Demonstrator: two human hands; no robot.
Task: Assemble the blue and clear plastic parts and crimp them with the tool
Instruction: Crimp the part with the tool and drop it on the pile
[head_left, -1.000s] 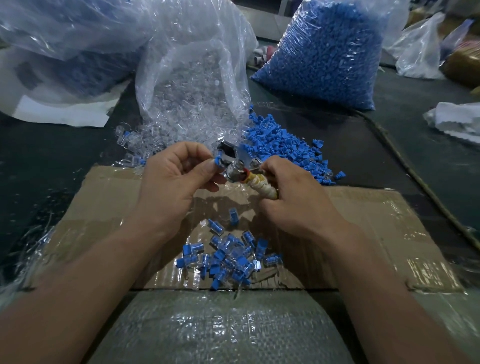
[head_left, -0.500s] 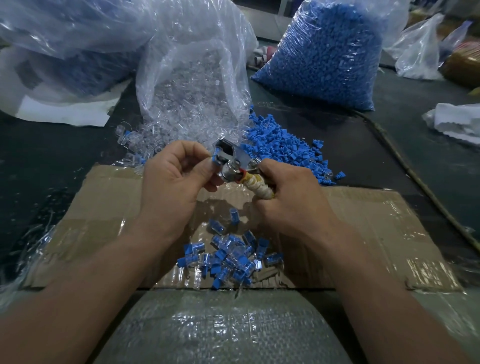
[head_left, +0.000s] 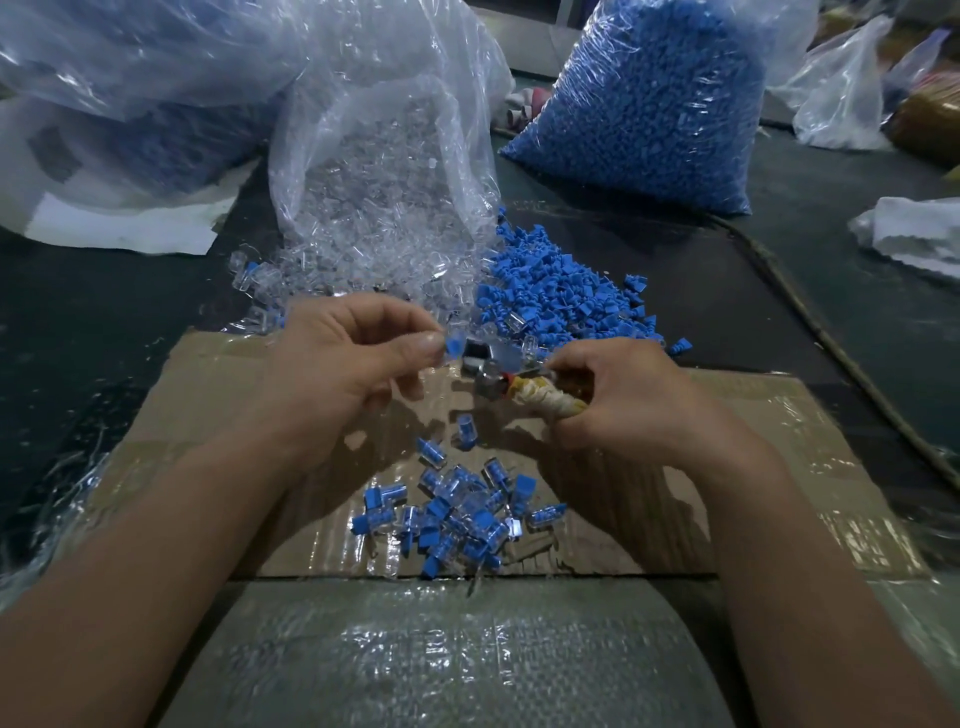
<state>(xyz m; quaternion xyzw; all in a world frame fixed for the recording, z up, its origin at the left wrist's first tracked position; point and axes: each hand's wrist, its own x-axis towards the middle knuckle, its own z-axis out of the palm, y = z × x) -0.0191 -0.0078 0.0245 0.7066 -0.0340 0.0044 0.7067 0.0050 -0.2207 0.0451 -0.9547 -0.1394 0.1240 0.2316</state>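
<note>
Clear parts (head_left: 363, 244) in plastic bag (head_left: 384, 104)

Loose blue plastic parts (head_left: 561, 296) lie heaped on the dark tabletop (head_left: 857, 332) at mid-frame — beside them, colourless clear plastic parts (head_left: 363, 234) spill from a transparent bag (head_left: 384, 104). Below, blue-and-clear assembled pieces (head_left: 457, 509) lie on glossy brown cardboard (head_left: 779, 441). The tool's handle (head_left: 540, 397) is wrapped cream-yellow — red at its neck.

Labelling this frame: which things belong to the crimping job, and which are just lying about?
Job: left hand pinching blue part; right hand gripping tool; clear parts; loose blue parts; finished pile on cardboard.
Lying about: full blue bag; cord; white bag at right.
</note>
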